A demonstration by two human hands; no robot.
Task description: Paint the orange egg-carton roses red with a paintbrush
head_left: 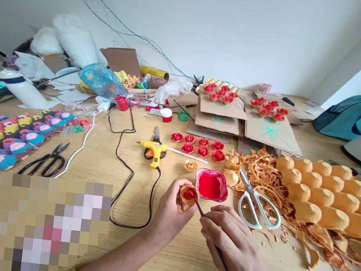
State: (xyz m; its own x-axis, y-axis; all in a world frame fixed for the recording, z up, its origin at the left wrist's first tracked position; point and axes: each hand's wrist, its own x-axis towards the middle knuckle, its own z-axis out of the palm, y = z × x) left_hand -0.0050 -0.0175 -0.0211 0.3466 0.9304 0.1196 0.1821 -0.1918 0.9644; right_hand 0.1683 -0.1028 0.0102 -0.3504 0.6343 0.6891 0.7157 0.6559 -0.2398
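Note:
My left hand (174,206) pinches a small egg-carton flower (188,194), its centre painted red and its outer petals still yellow-orange. In my right hand (236,242) is a paintbrush (200,209) with a dark handle, its tip at the flower's red centre. Just behind the flower sits a shallow dish of red paint (211,186). An unpainted flower (190,166) lies beyond my left hand, and several red flowers (202,151) stand in two rows behind it.
White-handled scissors (258,207), carton scraps (261,171) and an orange egg tray (327,191) lie at right. A yellow glue gun (154,152) with a black cord is left of centre. Cardboard sheets (272,128) carry more red flowers. Black scissors (49,162) lie at left.

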